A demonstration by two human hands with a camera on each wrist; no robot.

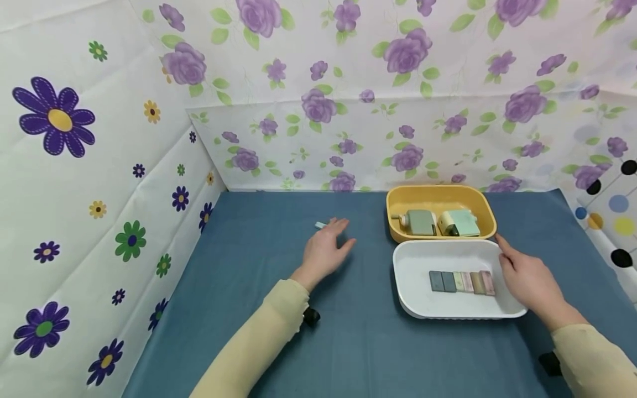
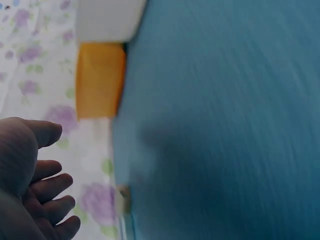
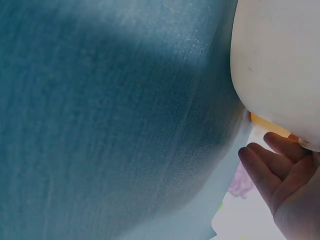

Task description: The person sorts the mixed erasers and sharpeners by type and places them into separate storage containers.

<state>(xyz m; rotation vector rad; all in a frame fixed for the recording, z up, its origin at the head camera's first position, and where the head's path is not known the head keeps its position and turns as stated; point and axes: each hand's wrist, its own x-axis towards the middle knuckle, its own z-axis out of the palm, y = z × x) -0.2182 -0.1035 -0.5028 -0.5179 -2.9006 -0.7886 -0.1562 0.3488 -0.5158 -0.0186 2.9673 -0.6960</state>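
Observation:
My left hand [image 1: 324, 250] hovers over the blue table with its fingers loosely spread and nothing in them. Just past its fingers shows a small pale-blue piece [image 1: 320, 225], partly hidden by the hand. At the right, my right hand [image 1: 531, 279] holds the right rim of a white tray [image 1: 413, 301], thumb at the rim and fingers along the outside. A row of several small flat blocks [image 1: 461, 282], grey, green, tan and pink, lies in this tray. In the right wrist view, the right hand's fingers [image 3: 270, 170] reach out beside the tray's wall.
Behind the white tray and against it stands a yellow tray [image 1: 428, 190]. It contains a grey-green boxy item [image 1: 422, 222] with a knob-like end and a mint-green boxy item [image 1: 460, 222]. Flower-printed sheets [image 1: 318, 138] rise behind and beside the blue table [image 1: 348, 342].

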